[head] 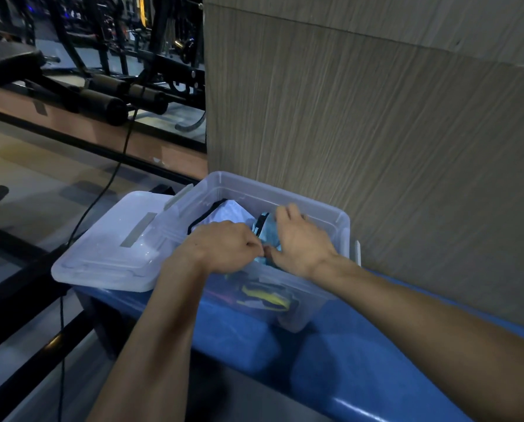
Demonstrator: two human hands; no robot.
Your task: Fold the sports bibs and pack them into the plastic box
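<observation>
A clear plastic box [330, 213] stands on a blue padded bench, against a wood-grain wall. Both my hands reach into it. My left hand [224, 246] has its fingers curled down onto a white bib with black trim [228, 210]. My right hand [300, 239] lies over a light blue bib [269, 234], fingers spread toward the far wall of the box. My hands hide most of both bibs. Through the near wall of the box a yellow and dark bib [266, 295] shows lower down.
The box's clear lid [111, 242] lies on the left, leaning over the bench edge. The blue bench [330, 360] runs to the lower right. A wood-grain wall [376, 117] rises right behind the box. Black gym machines [108, 99] and a hanging cable [102, 190] stand at left.
</observation>
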